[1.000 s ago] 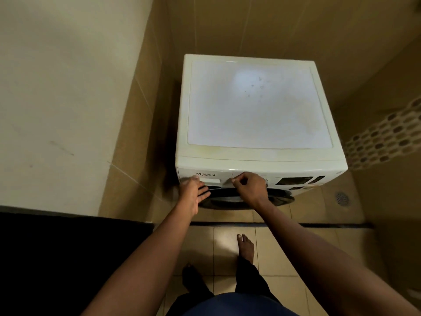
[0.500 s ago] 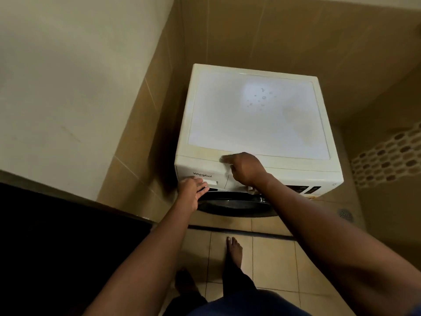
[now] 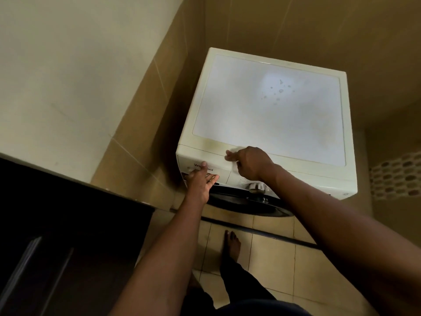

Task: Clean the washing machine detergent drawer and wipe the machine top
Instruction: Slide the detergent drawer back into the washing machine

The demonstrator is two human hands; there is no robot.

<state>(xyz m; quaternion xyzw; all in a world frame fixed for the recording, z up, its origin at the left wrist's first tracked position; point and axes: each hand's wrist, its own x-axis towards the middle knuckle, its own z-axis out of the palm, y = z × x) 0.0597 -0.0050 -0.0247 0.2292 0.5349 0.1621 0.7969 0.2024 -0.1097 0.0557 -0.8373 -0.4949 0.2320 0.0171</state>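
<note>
Fingers (image 3: 204, 168) of the left hand (image 3: 200, 182) lie straight on the closed detergent drawer (image 3: 222, 173) beneath them; the right hand (image 3: 250, 164), curled and empty, braces on the machine top (image 3: 268, 110) just above. Opening the drawer, I'd judge: next, hook its lip and pull.

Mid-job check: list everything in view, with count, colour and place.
washing machine: one, cream-white, in the tiled corner
machine top: one, pale white, marks toward the back
detergent drawer: one, white, front's left end, looks closed
dial: one, silver, right of the drawer
door: one, dark, below the dial
floor tiles: several, beige, before the machine
mosaic strip: one, brown-white, right wall
foot: one, bare, on the floor
left hand: one, fingers straight, touching the drawer front
right hand: one, fingers curled, on the top's front edge
</note>
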